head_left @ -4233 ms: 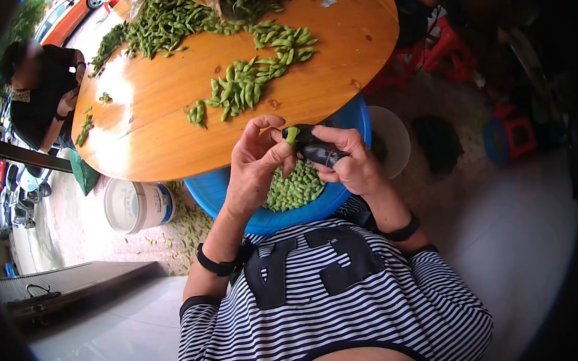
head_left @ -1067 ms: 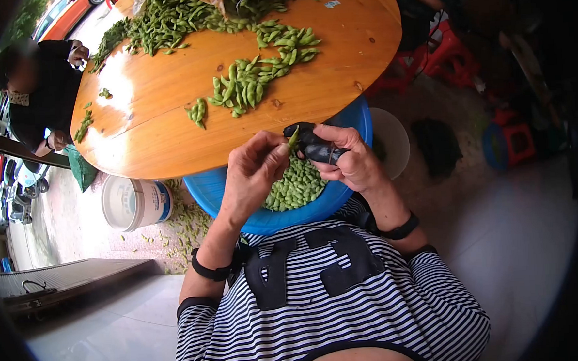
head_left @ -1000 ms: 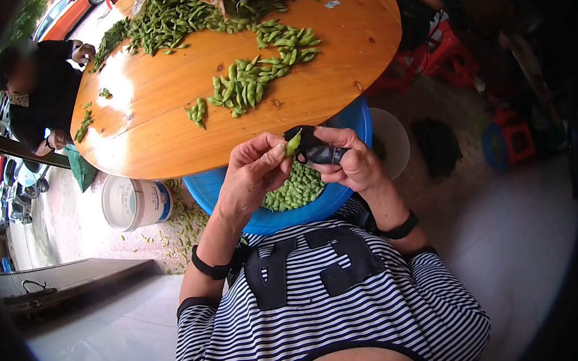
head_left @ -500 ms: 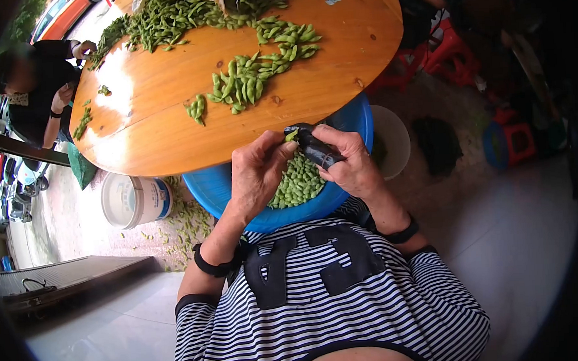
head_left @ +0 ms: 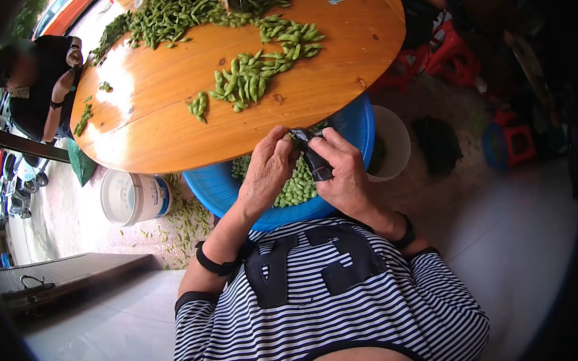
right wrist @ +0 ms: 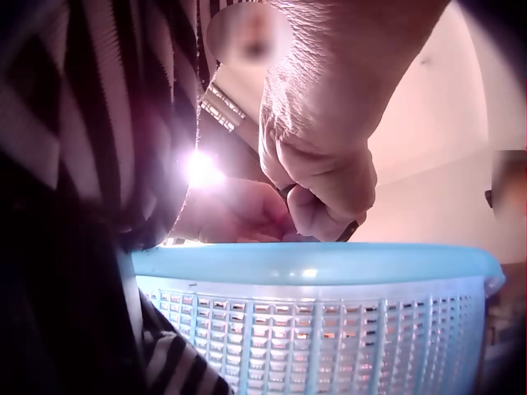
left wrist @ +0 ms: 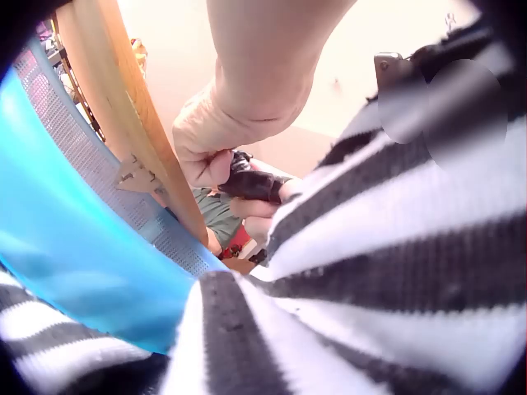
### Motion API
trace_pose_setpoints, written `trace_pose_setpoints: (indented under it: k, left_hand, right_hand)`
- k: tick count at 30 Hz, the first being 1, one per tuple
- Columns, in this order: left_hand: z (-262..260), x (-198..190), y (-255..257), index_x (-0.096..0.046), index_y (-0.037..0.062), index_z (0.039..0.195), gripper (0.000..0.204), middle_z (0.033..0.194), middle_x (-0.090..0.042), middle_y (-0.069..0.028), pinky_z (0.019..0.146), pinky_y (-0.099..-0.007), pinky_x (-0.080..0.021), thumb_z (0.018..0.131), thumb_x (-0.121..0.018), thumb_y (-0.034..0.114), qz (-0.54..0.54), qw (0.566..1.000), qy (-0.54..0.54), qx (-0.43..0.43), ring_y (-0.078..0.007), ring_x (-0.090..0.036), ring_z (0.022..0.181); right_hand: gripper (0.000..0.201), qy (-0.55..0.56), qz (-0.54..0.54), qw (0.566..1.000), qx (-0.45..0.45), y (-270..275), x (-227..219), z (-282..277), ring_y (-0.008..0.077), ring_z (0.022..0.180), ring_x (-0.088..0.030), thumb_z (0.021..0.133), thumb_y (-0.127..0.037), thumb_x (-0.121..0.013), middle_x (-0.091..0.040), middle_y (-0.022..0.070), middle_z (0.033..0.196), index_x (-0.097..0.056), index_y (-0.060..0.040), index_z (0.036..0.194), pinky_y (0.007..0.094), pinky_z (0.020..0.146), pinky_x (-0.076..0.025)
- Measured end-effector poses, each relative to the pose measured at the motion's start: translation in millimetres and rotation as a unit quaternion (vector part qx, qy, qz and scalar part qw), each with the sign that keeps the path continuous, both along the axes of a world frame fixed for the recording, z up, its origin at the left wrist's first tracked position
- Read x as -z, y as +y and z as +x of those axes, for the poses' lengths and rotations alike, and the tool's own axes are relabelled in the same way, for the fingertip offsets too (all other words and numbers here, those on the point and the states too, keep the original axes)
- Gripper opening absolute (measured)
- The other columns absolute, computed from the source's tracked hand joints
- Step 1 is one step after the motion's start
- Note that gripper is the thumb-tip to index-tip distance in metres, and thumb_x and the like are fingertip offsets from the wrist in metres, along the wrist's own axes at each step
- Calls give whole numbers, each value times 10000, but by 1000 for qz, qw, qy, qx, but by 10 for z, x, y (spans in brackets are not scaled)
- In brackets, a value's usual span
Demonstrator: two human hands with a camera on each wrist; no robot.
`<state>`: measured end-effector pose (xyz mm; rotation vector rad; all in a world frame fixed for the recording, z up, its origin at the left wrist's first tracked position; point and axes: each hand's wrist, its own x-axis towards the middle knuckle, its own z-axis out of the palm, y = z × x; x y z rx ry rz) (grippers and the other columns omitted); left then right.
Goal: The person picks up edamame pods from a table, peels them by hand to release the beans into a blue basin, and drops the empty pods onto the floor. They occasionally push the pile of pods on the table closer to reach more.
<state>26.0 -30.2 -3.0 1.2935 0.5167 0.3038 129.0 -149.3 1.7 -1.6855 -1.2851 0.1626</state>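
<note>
My left hand [head_left: 266, 165] pinches an edamame pod [head_left: 291, 136] between thumb and fingers; only a small green bit of it shows. Against the same pod my right hand [head_left: 344, 168] closes its thumb and forefinger, which wear black covers [head_left: 317, 163]. Both hands meet above a blue basket [head_left: 199, 193] in my lap. Shelled green beans [head_left: 295, 190] lie in it, partly hidden by the hands. From the left wrist, the black covers [left wrist: 254, 184] show right at the left thumb. In the right wrist view, the fingertips are mostly hidden behind the basket rim [right wrist: 313, 262].
A round wooden table [head_left: 169, 134] overhangs the basket, bearing a small group of pods [head_left: 251, 84] and a large heap [head_left: 169, 20]. White buckets [head_left: 130, 198] stand on both sides. Pods litter the floor [head_left: 187, 231]. Another person [head_left: 45, 82] sits at the left.
The pod, earlier seen between the fingers, is now nearly hidden. My right hand has turned, its black-covered fingers pointing more downward. The person at the left has brought both hands together.
</note>
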Motion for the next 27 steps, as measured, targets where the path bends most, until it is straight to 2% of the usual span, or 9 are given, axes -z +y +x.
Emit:
trace_pose_setpoints:
  k: [5, 9, 11, 13, 16, 17, 19, 21, 27]
  left_hand:
    - [13, -2, -105, -523, 36, 1069, 221, 699, -432, 30, 492, -192, -303, 911, -382, 99, -41, 996, 21, -77, -45, -357, 584]
    - [-32, 59, -35, -533, 19, 1128, 285, 750, -515, 0, 550, -200, -376, 893, -379, 68, -138, 989, -20, -39, -70, -433, 644]
    - [-57, 80, 58, -527, -9, 1192, 353, 874, -615, -47, 668, -232, -457, 871, -384, 24, 59, 995, -45, 67, -111, -532, 770]
    - [-157, -11, 140, -562, -39, 1183, 354, 957, -655, -80, 769, -264, -487, 859, -420, -33, 119, 988, -26, 93, -142, -592, 853]
    - [-275, -24, 338, -633, -50, 1095, 241, 937, -677, -95, 773, -258, -501, 870, -548, -36, 119, 991, -18, 52, -141, -638, 833]
    - [-281, -122, 465, -640, -32, 1099, 238, 912, -684, -82, 733, -261, -511, 867, -597, 2, 259, 965, 15, 23, -130, -645, 829]
    - [-132, -188, 679, -696, 14, 978, 165, 841, -683, -104, 659, -288, -512, 837, -612, -3, 528, 843, 25, -103, -191, -661, 720]
    - [-72, -166, 906, -703, 28, 939, 138, 835, -656, -131, 689, -332, -510, 824, -627, 33, 610, 782, 85, -93, -268, -646, 740]
    - [17, -88, 970, -697, 55, 925, 132, 869, -611, -121, 766, -392, -488, 818, -650, 117, 639, 756, 123, -68, -302, -614, 827]
  right_hand:
    - [391, -3, 1, 1000, -2, 0, 4, 0, 343, 739, -559, 645, 128, -584, -480, 147, 838, -586, 28, 1022, 369, 620, -450]
    - [348, 95, 16, 995, -24, -6, 43, 155, 271, 720, -556, 685, 130, -547, -536, 139, 849, -594, 46, 1019, 322, 643, -448]
    - [308, 159, 36, 986, -16, -36, 107, 271, 204, 739, -552, 717, 115, -532, -574, 130, 850, -602, 52, 1010, 290, 663, -441]
    - [302, 130, -6, 990, 61, -202, 21, 489, 240, 761, -563, 708, 113, -543, -570, 134, 852, -600, 54, 999, 296, 689, -444]
    - [376, -105, -60, 960, 252, -492, -31, 883, 360, 836, -586, 681, 114, -532, -589, 191, 904, -579, 50, 1048, 387, 755, -461]
    - [403, -158, -118, 928, 317, -607, -27, 1007, 400, 878, -588, 673, 112, -528, -596, 216, 933, -569, 53, 1069, 420, 781, -461]
    - [433, -185, -165, 912, 328, -806, 54, 1210, 422, 946, -585, 671, 96, -532, -597, 251, 978, -549, 69, 1103, 449, 808, -461]
    - [427, -165, -189, 910, 329, -860, 26, 1216, 418, 959, -589, 666, 93, -535, -597, 259, 993, -546, 95, 1093, 430, 829, -469]
    - [366, -101, -134, 940, 297, -670, -15, 1012, 410, 896, -596, 672, 95, -528, -601, 249, 955, -561, 58, 1035, 408, 778, -470]
